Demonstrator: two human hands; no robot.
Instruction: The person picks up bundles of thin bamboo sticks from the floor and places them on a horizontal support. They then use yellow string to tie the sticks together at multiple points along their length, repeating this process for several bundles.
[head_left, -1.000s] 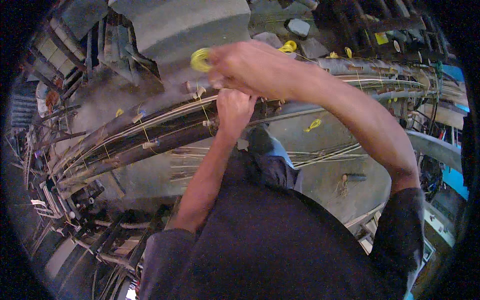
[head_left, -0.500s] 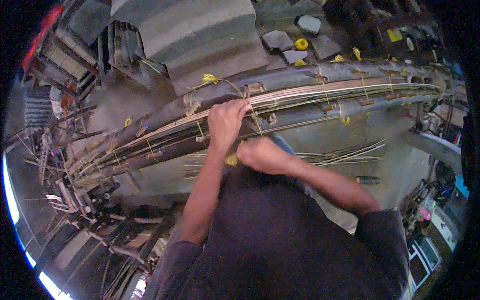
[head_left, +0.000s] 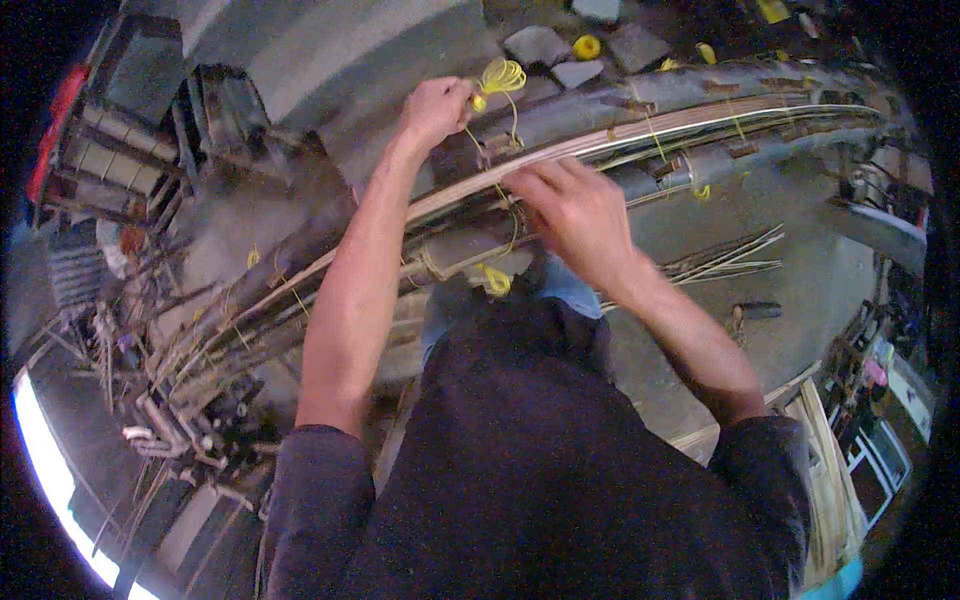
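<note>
My left hand [head_left: 440,108] is closed on a looped hank of yellow cord [head_left: 503,78], raised beyond the far pipe. From the hank a strand runs down to a long bundle of thin pale strips [head_left: 620,135]. This bundle lies lengthwise between a far dark pipe [head_left: 570,110] and a near one [head_left: 470,240], both curved in this view. Against the bundle's near edge, my right hand [head_left: 580,215] has its fingers bent and drawn together; what its fingertips pinch is hidden. Another yellow cord hank [head_left: 495,280] hangs below the near pipe.
Flat grey stones [head_left: 538,45] and a yellow roll [head_left: 586,47] lie past the far pipe. Loose strips [head_left: 735,250] are on the floor at right. Wooden pieces [head_left: 185,430] crowd the lower left. More yellow ties [head_left: 740,125] cross the bundle farther right.
My left hand has moved off the bundle, up and away, and now holds the yellow hank. My right hand has risen from below the near pipe to the bundle. The view has shifted slightly.
</note>
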